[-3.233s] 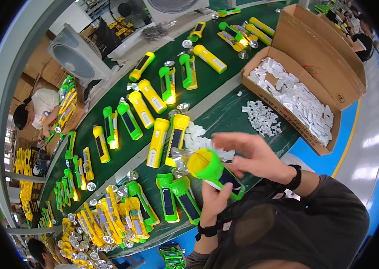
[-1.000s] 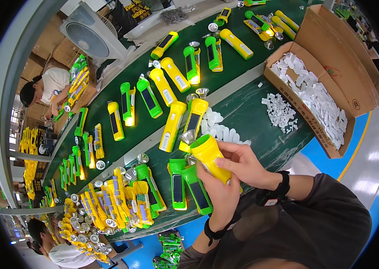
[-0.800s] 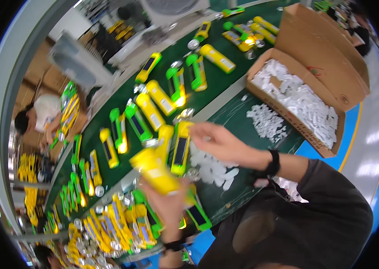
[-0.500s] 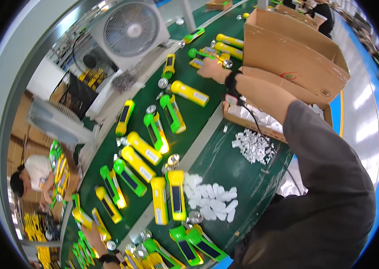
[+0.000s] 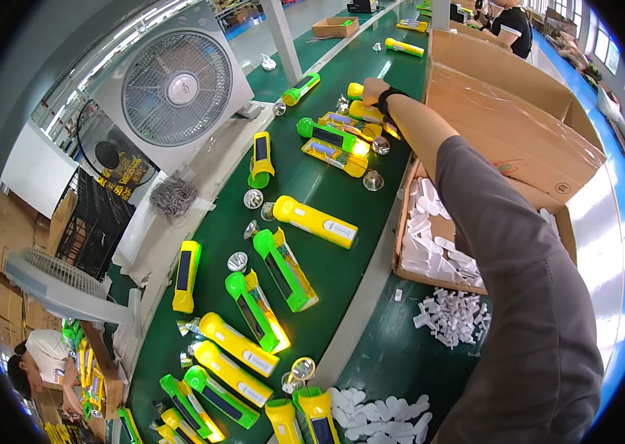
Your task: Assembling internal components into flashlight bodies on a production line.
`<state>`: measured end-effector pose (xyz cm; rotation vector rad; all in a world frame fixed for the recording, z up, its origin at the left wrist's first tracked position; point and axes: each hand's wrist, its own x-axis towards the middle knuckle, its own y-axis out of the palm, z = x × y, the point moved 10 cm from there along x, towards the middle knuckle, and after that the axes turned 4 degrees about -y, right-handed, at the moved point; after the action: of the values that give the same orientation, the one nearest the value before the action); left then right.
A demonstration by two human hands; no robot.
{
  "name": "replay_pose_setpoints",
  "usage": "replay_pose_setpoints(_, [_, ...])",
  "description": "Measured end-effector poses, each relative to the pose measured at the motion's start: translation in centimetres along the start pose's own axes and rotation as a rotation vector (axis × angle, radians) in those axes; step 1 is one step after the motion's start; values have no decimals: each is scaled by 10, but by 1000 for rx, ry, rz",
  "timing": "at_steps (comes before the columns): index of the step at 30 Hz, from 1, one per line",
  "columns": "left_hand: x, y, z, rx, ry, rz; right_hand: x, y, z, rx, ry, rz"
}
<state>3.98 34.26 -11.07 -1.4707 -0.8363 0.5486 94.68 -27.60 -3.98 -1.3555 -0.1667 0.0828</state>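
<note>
My right hand point(image 5: 376, 90) is stretched out to the far part of the green belt, its fingers curled over a yellow flashlight point(image 5: 355, 91) whose end shows beside them. A second yellow flashlight point(image 5: 366, 112) lies right below the hand, partly behind the wrist. Nearer to me are a green flashlight half with a dark solar panel point(image 5: 329, 138) and an opened yellow casing point(image 5: 333, 157) with wires showing. Loose silver reflectors point(image 5: 373, 180) lie beside them. My left hand is out of view.
More yellow and green flashlights point(image 5: 315, 222) lie along the belt. At right stands an open cardboard box point(image 5: 505, 111) of white plastic parts, with small white pieces point(image 5: 451, 317) and white oval strips point(image 5: 380, 418) near it. A fan point(image 5: 183, 89) and a seated person point(image 5: 50, 355) are at left.
The view has swung up and forward. My right hand has gone from the opened casings to a yellow flashlight farther off. My left hand, earlier at a flashlight at lower left, has left the picture.
</note>
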Motion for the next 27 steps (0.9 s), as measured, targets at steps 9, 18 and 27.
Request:
replay_pose_setpoints(9, [-31,-73,-81,181,445,38,21,25,40,26,-136,26])
replay_pose_setpoints(18, [-67,-140,-92,69,-129,35,-5,56,112,-73,-363,210])
replay_pose_setpoints(27, [-123,-186,-123,-49,-162,-190,-48,68,122,-232,-380,732])
